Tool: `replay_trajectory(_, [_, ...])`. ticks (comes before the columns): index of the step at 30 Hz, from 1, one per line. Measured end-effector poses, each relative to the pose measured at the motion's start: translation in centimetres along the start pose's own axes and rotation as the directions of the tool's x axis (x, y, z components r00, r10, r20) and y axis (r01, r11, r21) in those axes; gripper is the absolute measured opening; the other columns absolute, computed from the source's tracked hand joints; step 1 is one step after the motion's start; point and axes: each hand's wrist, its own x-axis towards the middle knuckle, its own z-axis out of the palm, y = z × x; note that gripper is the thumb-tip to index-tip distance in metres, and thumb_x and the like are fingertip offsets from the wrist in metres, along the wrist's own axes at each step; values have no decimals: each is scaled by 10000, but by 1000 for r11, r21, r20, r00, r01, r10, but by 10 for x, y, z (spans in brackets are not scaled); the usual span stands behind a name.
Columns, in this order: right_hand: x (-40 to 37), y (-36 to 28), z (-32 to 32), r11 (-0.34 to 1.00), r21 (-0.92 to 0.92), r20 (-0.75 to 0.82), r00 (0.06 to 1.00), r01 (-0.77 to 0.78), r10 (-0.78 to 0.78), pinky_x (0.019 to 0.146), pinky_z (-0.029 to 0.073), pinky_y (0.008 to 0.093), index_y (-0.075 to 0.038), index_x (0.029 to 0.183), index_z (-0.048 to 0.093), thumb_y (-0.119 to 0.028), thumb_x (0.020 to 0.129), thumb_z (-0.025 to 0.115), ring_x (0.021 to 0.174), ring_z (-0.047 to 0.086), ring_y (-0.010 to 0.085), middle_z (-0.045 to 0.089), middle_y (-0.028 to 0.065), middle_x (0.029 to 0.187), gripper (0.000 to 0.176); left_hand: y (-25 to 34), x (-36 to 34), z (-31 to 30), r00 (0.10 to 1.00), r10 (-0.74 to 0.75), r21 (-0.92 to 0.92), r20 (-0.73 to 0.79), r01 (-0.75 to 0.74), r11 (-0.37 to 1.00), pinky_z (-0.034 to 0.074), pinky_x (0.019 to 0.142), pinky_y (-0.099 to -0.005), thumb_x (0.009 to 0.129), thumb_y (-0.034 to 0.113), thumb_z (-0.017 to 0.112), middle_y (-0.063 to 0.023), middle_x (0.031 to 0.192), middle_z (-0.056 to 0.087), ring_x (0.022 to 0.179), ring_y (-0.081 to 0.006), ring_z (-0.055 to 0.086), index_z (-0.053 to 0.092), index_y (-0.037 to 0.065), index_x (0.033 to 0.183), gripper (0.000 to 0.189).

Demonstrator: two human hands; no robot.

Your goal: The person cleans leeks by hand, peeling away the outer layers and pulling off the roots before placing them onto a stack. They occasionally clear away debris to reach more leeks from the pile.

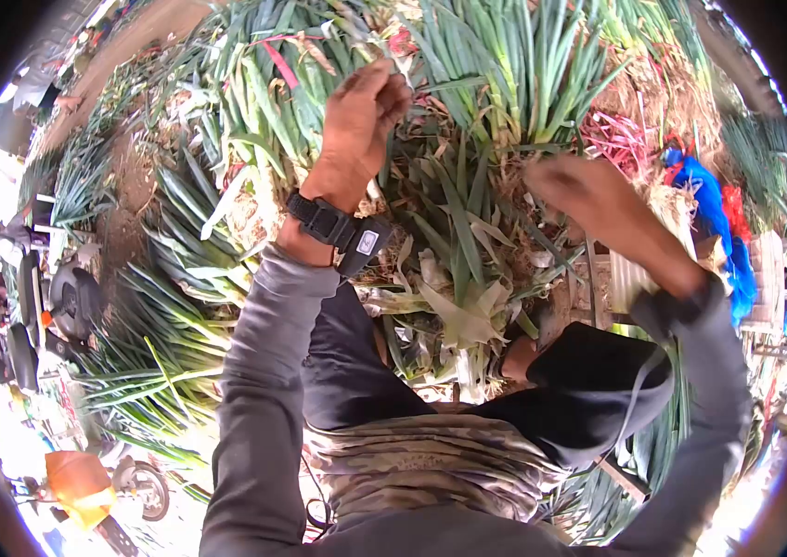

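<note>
My left hand, with a black watch strap at its wrist, is raised over the leeks with its fingers curled in. Whatever it may hold is too small to make out. To the right, my right hand is blurred by motion, so its fingers cannot be read. Just beyond it stands a bunch of leeks with pale stalks towards me. Between and below both hands lies a heap of loose leek leaves and trimmings.
Stacked leeks fill the left side. Pink strips and a blue plastic bag lie at the right. A dark strip rises beside my right knee. Parked motorbikes and another person are at the far left.
</note>
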Motion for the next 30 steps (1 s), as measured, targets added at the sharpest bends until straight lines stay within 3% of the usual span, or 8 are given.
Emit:
replay_trajectory(3, [114, 47, 67, 966, 247, -35, 997, 79, -73, 550, 465, 293, 1, 1059, 685, -323, 1017, 604, 640, 558, 103, 598, 7, 728, 336, 8, 11, -51, 994, -57, -176, -97, 39, 984, 550, 827, -356, 1004, 197, 631, -48, 953, 665, 834, -162, 638, 640, 34, 1159, 225])
replay_trajectory(5, [191, 96, 115, 978, -92, -15, 982, 185, -187, 595, 493, 360, 15, 1015, 695, -353, 982, 645, 669, 622, 174, 648, 78, 731, 373, 16, 6, -77, 980, -93, -94, -175, 78, 993, 546, 840, -356, 1009, 199, 628, -47, 956, 659, 823, -158, 625, 644, 32, 1145, 216])
replay_trajectory(7, [222, 107, 172, 975, 46, -163, 965, 217, -207, 675, 519, 426, 28, 1010, 695, -379, 947, 680, 759, 688, 295, 699, 181, 810, 412, 30, -3, -92, 972, -111, -51, -205, 102, 993, 524, 921, -340, 1005, 200, 644, -61, 1055, 636, 897, -148, 588, 628, 23, 1212, 273])
replay_trajectory(8, [241, 116, 199, 979, 15, -223, 955, 203, -195, 743, 527, 455, 30, 1033, 684, -375, 935, 691, 862, 691, 405, 704, 246, 895, 417, 37, -7, -95, 970, -83, -17, -230, 82, 997, 520, 912, -336, 1005, 202, 647, -57, 1048, 640, 892, -144, 587, 634, 25, 1211, 273])
replay_trajectory(17, [342, 185, 347, 977, 208, -142, 990, 53, -24, 974, 483, 490, 71, 1315, 555, -404, 927, 667, 1174, 596, 474, 635, 322, 1242, 623, 42, -17, -111, 966, 53, 124, -253, -22, 992, 523, 858, -331, 1005, 226, 644, -80, 1066, 679, 852, -138, 632, 614, 12, 1286, 354])
replay_trajectory(24, [280, 123, 286, 934, 338, -50, 993, 119, -108, 756, 516, 413, 102, 1049, 621, -337, 916, 735, 815, 650, 238, 686, 196, 875, 473, 36, -9, -108, 968, 3, 119, -252, 28, 993, 515, 886, -298, 994, 238, 672, -34, 1072, 688, 834, -87, 617, 640, 40, 1289, 357])
replay_trajectory(26, [246, 136, 283, 776, 628, 33, 994, 64, -109, 700, 514, 361, 96, 1031, 636, -307, 929, 733, 781, 645, 184, 699, 165, 866, 427, 34, -8, -106, 968, 6, 143, -251, 31, 989, 519, 887, -299, 999, 233, 662, -34, 1065, 687, 840, -97, 625, 640, 44, 1283, 342])
replay_trajectory(30, [171, 131, 260, 938, 343, 119, 993, -46, 5, 636, 505, 298, 70, 1014, 675, -286, 947, 722, 743, 631, 116, 679, 101, 834, 366, 26, 0, -109, 958, 23, 172, -287, 28, 985, 535, 821, -292, 980, 247, 689, -34, 1010, 678, 833, -112, 640, 630, 48, 1211, 310])
